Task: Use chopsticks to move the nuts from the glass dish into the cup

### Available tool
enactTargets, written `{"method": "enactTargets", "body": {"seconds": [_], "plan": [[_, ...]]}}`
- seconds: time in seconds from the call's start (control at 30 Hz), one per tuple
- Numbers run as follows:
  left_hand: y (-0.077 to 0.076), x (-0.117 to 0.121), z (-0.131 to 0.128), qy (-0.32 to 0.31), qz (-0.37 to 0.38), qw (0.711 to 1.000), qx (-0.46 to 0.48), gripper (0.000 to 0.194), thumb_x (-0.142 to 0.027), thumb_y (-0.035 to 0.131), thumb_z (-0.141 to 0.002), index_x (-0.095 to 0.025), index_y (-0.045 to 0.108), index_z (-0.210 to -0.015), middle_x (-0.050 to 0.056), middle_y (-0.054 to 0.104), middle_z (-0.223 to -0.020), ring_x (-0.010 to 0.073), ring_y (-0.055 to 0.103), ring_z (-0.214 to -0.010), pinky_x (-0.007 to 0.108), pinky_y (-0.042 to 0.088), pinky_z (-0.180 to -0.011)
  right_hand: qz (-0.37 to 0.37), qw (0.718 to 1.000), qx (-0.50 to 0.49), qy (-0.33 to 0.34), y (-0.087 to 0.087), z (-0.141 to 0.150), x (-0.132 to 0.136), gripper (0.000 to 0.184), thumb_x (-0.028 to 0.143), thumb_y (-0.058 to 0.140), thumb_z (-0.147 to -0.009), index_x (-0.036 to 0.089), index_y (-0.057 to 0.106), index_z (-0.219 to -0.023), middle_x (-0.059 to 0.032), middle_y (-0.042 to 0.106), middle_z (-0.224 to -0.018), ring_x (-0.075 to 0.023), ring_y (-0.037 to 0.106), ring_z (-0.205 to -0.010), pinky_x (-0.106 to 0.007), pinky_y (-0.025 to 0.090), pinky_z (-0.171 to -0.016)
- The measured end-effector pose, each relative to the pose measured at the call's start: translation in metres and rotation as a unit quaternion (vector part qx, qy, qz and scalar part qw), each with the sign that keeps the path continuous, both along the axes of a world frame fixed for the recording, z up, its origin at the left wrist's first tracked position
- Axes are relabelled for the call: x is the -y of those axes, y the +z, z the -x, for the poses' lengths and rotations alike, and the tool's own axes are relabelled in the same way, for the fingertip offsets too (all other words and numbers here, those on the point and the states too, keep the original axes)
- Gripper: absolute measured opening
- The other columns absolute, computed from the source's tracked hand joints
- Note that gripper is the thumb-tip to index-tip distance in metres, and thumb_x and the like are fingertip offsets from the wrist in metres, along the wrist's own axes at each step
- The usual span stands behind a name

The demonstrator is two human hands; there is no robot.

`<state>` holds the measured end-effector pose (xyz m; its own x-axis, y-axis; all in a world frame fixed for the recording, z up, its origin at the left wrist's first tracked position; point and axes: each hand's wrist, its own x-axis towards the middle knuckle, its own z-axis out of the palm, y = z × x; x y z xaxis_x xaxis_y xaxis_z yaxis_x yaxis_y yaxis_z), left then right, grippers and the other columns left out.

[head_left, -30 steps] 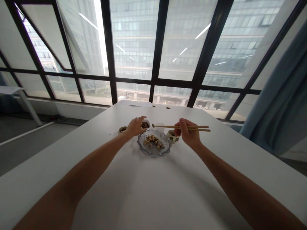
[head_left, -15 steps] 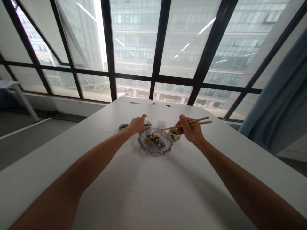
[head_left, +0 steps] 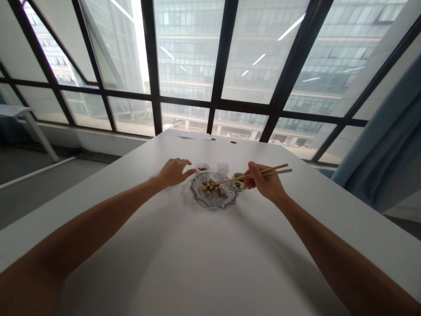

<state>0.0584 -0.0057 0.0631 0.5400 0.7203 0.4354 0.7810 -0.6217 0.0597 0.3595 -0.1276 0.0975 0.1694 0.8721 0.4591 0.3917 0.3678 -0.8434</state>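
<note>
A scalloped glass dish (head_left: 214, 197) with several nuts sits on the white table (head_left: 204, 259). My right hand (head_left: 265, 184) grips a pair of wooden chopsticks (head_left: 256, 174), whose tips reach down among the nuts. My left hand (head_left: 173, 171) lies on the table just left of the dish, fingers spread and holding nothing. A small white cup (head_left: 202, 168) with dark contents stands behind the dish, near my left fingertips. A patterned cup (head_left: 239, 182) shows partly behind the chopsticks.
A clear small cup (head_left: 222, 168) stands behind the dish. Sheets of paper (head_left: 187, 134) and two small dark spots lie at the table's far edge. Dark-framed windows fill the background, and a blue curtain (head_left: 388, 145) hangs at the right.
The chopsticks tilted from level above the dish down into the nuts. My left hand slid left off the small cup onto the table, covering a brown cup seen earlier.
</note>
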Motion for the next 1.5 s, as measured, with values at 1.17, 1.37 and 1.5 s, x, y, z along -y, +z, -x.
{"method": "enactTargets", "body": {"seconds": [1.17, 1.37, 1.5], "plan": [[-0.055, 0.0, 0.03, -0.009, -0.078, 0.985, 0.154, 0.042, -0.034, 0.067, -0.084, -0.019, 0.059, -0.123, 0.013, 0.066, -0.121, 0.0317, 0.058, -0.118, 0.049, 0.048, -0.102, -0.055, 0.979, 0.193, 0.041, -0.036, -0.001, -0.003, 0.055, 0.071, 0.053, -0.092, 0.021, 0.063, -0.07, -0.0062, 0.07, -0.063, -0.0186, 0.066, -0.055, -0.028, 0.054, -0.051], [-0.053, 0.002, 0.029, -0.006, -0.067, 0.985, 0.162, 0.042, -0.034, 0.067, -0.084, -0.02, 0.059, -0.122, 0.012, 0.066, -0.122, 0.0318, 0.058, -0.118, 0.05, 0.048, -0.104, -0.08, 0.962, 0.257, 0.041, -0.038, -0.002, -0.004, 0.045, 0.062, 0.057, -0.094, 0.023, 0.065, -0.071, -0.0044, 0.068, -0.063, -0.0179, 0.061, -0.057, -0.028, 0.048, -0.051], [-0.053, 0.002, 0.029, -0.008, -0.055, 0.981, 0.188, 0.041, -0.032, 0.067, -0.083, -0.022, 0.058, -0.122, 0.011, 0.066, -0.122, 0.0301, 0.059, -0.118, 0.048, 0.05, -0.104, -0.071, 0.961, 0.264, 0.044, -0.04, -0.002, -0.005, 0.045, 0.062, 0.056, -0.094, 0.024, 0.066, -0.072, -0.004, 0.067, -0.063, -0.0184, 0.06, -0.057, -0.029, 0.046, -0.051]]}}
